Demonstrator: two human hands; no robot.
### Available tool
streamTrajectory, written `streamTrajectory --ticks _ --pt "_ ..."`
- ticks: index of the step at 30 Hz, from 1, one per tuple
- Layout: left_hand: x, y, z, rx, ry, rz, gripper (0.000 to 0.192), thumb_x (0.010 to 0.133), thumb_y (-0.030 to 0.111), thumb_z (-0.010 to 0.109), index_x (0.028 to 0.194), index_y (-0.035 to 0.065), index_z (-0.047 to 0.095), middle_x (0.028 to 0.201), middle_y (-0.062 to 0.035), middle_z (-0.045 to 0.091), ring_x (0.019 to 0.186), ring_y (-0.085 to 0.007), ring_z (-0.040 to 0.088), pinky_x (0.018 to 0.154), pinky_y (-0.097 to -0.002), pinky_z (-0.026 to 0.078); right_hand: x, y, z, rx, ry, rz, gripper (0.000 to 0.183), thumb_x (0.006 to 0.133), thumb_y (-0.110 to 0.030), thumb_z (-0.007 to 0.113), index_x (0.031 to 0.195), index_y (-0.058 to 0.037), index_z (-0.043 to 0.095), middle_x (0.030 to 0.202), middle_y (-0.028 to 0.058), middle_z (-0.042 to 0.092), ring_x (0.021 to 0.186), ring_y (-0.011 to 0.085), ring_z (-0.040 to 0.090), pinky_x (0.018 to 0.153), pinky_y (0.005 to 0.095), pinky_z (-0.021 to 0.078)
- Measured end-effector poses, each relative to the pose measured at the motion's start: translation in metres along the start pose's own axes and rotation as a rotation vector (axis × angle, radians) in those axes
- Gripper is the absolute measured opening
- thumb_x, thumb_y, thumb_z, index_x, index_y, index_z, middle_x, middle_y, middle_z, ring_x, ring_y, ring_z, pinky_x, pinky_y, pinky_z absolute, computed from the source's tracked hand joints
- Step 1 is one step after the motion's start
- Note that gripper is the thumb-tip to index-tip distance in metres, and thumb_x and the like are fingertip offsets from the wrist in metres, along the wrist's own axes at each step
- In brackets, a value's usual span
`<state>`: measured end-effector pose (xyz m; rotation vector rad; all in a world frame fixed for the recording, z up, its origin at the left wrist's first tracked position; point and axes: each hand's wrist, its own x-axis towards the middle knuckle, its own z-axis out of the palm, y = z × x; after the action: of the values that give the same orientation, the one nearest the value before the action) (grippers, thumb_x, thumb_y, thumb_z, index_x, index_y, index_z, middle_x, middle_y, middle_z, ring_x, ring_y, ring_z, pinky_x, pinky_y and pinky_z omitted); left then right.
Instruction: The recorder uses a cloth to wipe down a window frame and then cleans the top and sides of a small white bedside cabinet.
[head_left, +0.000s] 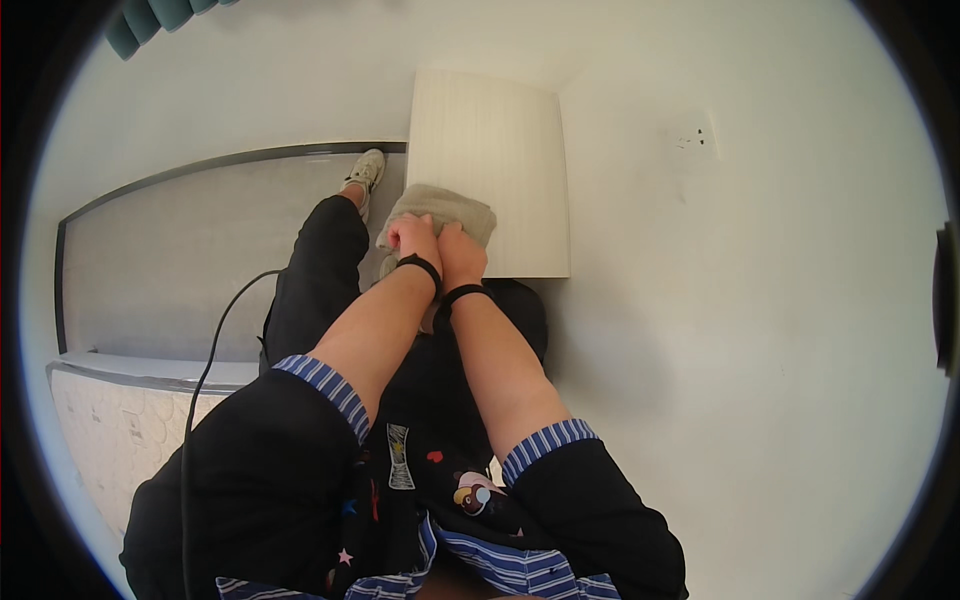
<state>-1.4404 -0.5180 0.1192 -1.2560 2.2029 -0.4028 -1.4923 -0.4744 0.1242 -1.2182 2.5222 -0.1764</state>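
A folded beige-grey cloth lies over the left front part of the pale wood-grain top of a small cabinet, and overhangs its left edge. My left hand grips the near side of the cloth, fingers bent over it. Close beside it, almost touching, my right hand holds the same cloth near its right corner. Both hands hide the cloth's near edge. Black bands circle both wrists.
White walls meet behind the cabinet, with a power socket on the right one. A dark cable runs down my left side. A mattress stands at lower left. Grey floor with a dark skirting lies left of my leg.
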Motion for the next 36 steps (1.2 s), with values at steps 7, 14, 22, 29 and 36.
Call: streamTrajectory --ticks 7,14,22,29,36 --pt "0.032 -0.002 -0.012 0.056 0.042 -0.118 0.010 0.102 0.019 0.050 0.111 0.0153 0.052 0.091 -0.0125 0.058 0.069 -0.0275 0.062 0.050 -0.0433 0.044 0.031 -0.001 -0.005 0.023 0.052 -0.101 0.026 0.103 -0.022 0.044 0.100 -0.0035 0.063 0.092 0.0207 0.076 0.084 0.0385 0.074 0.072 0.0498 0.0592" --pt "0.077 -0.016 -0.044 0.124 -0.018 -0.193 0.014 0.099 0.020 0.055 0.112 0.0146 0.053 0.091 -0.0107 0.058 0.071 -0.0263 0.062 0.053 -0.0431 0.046 0.082 -0.016 -0.026 0.107 0.039 -0.178 0.025 0.102 -0.024 0.049 0.098 -0.0036 0.062 0.088 0.0191 0.076 0.082 0.0369 0.075 0.070 0.0476 0.0602" --pt "0.148 -0.025 -0.082 0.375 -0.070 -0.148 0.042 0.088 0.029 0.067 0.124 0.0120 0.054 0.092 -0.0062 0.060 0.085 -0.0238 0.061 0.059 -0.0450 0.049 0.163 -0.026 -0.049 0.196 -0.096 -0.249 0.027 0.102 -0.029 0.052 0.101 -0.0043 0.063 0.095 0.0157 0.076 0.091 0.0336 0.075 0.075 0.0451 0.0592" --pt "0.217 0.025 -0.160 0.285 -0.055 -0.118 0.057 0.083 0.034 0.070 0.131 0.0091 0.052 0.097 -0.0059 0.065 0.088 -0.0254 0.064 0.063 -0.0463 0.048 0.255 0.028 -0.073 0.243 -0.022 -0.249 0.031 0.100 -0.034 0.056 0.103 -0.0041 0.066 0.095 0.0127 0.077 0.091 0.0318 0.075 0.074 0.0420 0.0581" --pt "0.238 0.059 -0.206 0.255 0.089 -0.059 0.059 0.081 0.035 0.072 0.133 0.0143 0.054 0.098 -0.0037 0.068 0.088 -0.0252 0.068 0.063 -0.0455 0.051 0.295 0.078 -0.097 0.229 -0.012 -0.217 0.038 0.102 -0.037 0.050 0.107 -0.0032 0.067 0.102 0.0166 0.077 0.096 0.0333 0.075 0.078 0.0438 0.0582"
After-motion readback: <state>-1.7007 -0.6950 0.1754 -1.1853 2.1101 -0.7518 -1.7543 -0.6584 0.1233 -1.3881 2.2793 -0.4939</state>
